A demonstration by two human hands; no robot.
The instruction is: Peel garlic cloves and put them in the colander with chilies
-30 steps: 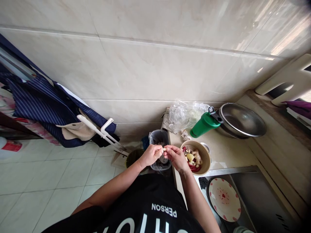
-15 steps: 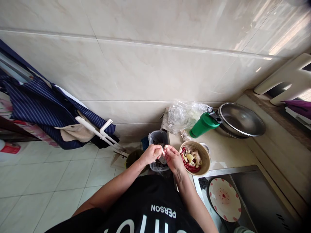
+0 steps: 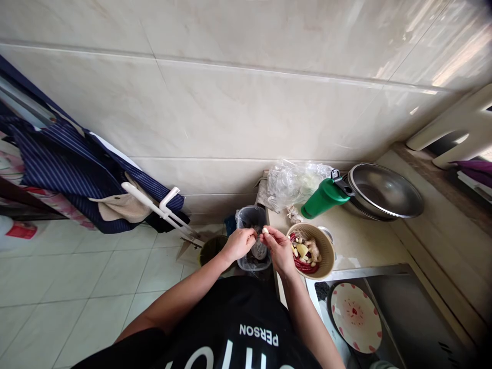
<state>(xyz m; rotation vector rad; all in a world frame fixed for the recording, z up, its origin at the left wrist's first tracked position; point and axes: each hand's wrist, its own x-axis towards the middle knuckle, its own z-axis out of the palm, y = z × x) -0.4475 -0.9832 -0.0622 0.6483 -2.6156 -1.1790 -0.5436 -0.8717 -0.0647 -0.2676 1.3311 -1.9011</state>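
Here, pinched narrowly between fingers of the right hand [image 3: 280, 250]: one pale garlic clove [image 3: 265, 231]. Just left of those fingers: left hand [image 3: 239, 243], curled inward, contents hidden, grip untellable. To their right: tan basket [image 3: 327, 256].

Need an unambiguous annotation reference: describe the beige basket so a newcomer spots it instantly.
Start at the pale countertop on the picture's right, against the tiled wall. Near its left edge sits the beige basket, between the green bottle and the patterned plate, beside the right hand holding a garlic clove. Among these neighbours, it alone contains red chillies and knobbly ginger.
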